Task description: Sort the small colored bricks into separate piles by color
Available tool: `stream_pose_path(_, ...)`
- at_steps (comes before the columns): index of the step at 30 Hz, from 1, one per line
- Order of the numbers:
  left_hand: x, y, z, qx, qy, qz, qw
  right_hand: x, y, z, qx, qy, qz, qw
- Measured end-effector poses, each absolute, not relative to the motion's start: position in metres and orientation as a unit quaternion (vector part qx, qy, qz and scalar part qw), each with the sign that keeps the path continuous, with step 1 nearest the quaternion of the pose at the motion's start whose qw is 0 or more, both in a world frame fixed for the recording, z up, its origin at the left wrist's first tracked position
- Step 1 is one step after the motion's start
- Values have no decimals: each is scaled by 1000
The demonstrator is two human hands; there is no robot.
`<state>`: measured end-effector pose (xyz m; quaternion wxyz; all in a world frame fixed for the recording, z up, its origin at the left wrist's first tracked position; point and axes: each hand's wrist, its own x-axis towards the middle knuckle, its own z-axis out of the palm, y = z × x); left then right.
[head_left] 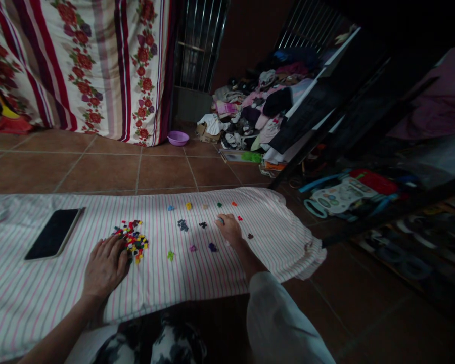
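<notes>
1. Right hand (229,227): fingertips bunched at a bluish-grey bit (221,221), nearer the right end of the striped cloth (147,288). Can't tell if it's actually pinched.
2. Left hand (105,260): palm down, fingers loose, not clamped on anything I can see, right against the mixed pile (136,241).
3. Done, I'd guess: 13 little colour groups. Five along the far edge, four across the middle, four toward the near edge, counting a pale group (228,243) by the right wrist.
4. Left: that pile, too jumbled to count. One phone (53,235), toward the cloth's left end.
</notes>
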<state>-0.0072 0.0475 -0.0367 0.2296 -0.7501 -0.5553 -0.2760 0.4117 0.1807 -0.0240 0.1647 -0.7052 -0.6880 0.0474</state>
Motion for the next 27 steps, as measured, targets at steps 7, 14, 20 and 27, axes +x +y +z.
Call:
stream_pose_path(7, -8, 47, -35, -754, -558, -292, 189, 417, 184, -40, -660, -711, 20, 242)
stream_pose_path(14, -7, 47, -33, -751, -565, -275, 201, 430, 185, -46, -648, -714, 30, 266)
stream_pose_path(20, -7, 47, -32, -752, -572, -274, 179, 436, 187, -50, -659, -702, 16, 270)
stream_pose_path(27, -3, 46, -27, -749, -572, -268, 199, 437, 188, -51, -655, -708, 12, 264)
